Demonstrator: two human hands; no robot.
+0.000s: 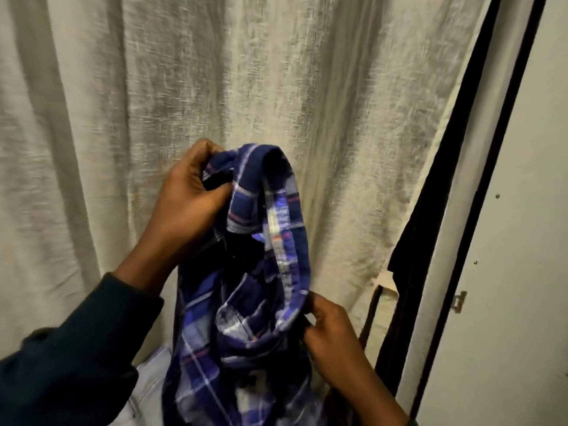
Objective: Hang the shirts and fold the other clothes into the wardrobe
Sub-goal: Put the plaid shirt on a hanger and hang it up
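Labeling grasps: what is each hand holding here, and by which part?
Both hold the blue plaid shirt. The left hand grips bunched fabric at its top, by the collar band; the right hand pinches the band's lower end.

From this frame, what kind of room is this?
Likely a bedroom or closet corner at home: a cream curtain hangs behind, a pale door with a small latch stands ajar at right, and both hands hold a plaid shirt.

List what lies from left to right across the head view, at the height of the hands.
Dark sleeve → left hand → plaid shirt → right hand → dark garment → white door; the cream curtain hangs behind.
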